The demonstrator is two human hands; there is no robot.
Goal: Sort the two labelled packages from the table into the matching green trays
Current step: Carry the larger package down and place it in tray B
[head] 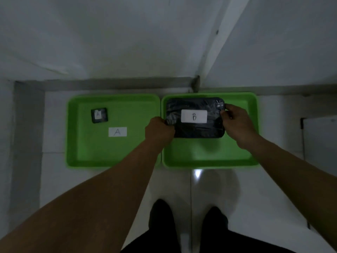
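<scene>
Hands (159, 131) (237, 123) grip package B (195, 117), hiding right tray's (209, 154) label.

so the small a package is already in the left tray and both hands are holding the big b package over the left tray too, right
Not quite. The head view shows both hands, left hand and right hand, holding the B package over the right tray, not the left. The small A package does lie in the left tray.

- One view only, from a wide-angle camera worn on the person's head.
- It looks steeply down and forward, with the feet (187, 220) at the bottom edge.
- Two green trays (87, 143) lie mid-frame on the tiled floor (54, 125), near enough for their labels to be read.
- The wall (109, 42) fills the far upper half.
</scene>
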